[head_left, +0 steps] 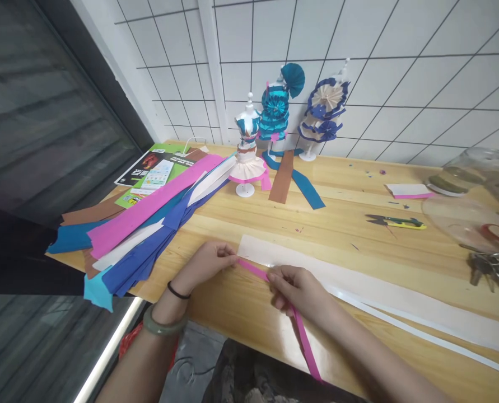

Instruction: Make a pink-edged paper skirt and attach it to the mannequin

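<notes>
Landmark for all positions: the cream strip [358, 284], laid flat along the bench [241, 330].

Nearest, on the near side of the cream strip, the loose length of the narrow pink strip [305, 342] trails to the bench edge. The right hand [296, 288], just beside the landmark's near edge, is closed around the pink strip partway along. The left hand [213, 262], at the landmark's left end, pinches the pink strip's tip. The span between the hands is straight and runs by the cream edge; whether it is stuck down cannot be determined. A narrow white strip [476, 354] lies along the near side, diverging toward the right.

Progress, as judged: the edging appears barely begun. Pink meets the cream edge at the left end only, if at all; the rest of that edge is unbordered.

Beyond the landmark, to the right, lie the snips [413, 223] and, farther, a short cream piece [406, 190] with its pink border complete. Beyond its left end are a pile of coloured strips [148, 218] and a dress form [248, 168] wearing a pink-hemmed cream skirt. Two further decorated forms [275, 115] stand farthest off.
</notes>
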Motion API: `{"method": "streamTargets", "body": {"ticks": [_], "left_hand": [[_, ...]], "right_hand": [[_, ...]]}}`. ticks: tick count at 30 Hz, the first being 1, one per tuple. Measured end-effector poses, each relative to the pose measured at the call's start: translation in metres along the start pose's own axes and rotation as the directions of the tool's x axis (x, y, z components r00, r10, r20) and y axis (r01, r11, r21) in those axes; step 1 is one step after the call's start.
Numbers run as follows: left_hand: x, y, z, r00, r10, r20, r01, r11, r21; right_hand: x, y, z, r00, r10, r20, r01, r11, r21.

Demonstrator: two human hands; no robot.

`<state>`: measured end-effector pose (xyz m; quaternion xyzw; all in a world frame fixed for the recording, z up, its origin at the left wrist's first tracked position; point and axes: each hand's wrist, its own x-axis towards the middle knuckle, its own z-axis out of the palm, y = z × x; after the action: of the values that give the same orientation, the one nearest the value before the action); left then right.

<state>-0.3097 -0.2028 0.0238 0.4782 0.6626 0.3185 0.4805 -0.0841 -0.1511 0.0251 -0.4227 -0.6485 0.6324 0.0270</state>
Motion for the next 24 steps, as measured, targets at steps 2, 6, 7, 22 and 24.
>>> {"method": "streamTargets", "body": {"ticks": [2, 6, 7, 22, 24], "left_hand": [[0.001, 0.000, -0.002, 1.000, -0.014, 0.022, 0.014, 1.000, 0.007], [0.003, -0.001, -0.004, 0.999, -0.019, 0.036, 0.019, 1.000, 0.015], [0.004, -0.001, -0.004, 0.999, -0.022, 0.033, 0.021, 1.000, 0.012], [0.012, 0.002, 0.004, 0.994, -0.097, -0.060, 0.101, 0.993, 0.069], [0.013, 0.002, 0.004, 0.992, -0.110, -0.062, 0.114, 0.991, 0.070]], "right_hand": [[0.002, 0.001, -0.001, 1.000, 0.016, 0.017, -0.017, 0.999, 0.046], [0.003, 0.001, -0.003, 0.998, 0.057, 0.032, -0.060, 0.993, 0.098], [0.003, 0.000, -0.003, 0.997, 0.066, 0.031, -0.069, 0.992, 0.104], [0.002, -0.002, -0.010, 0.990, -0.021, -0.139, -0.009, 0.977, -0.215], [0.004, -0.002, -0.010, 0.988, -0.023, -0.150, -0.011, 0.976, -0.217]]}}
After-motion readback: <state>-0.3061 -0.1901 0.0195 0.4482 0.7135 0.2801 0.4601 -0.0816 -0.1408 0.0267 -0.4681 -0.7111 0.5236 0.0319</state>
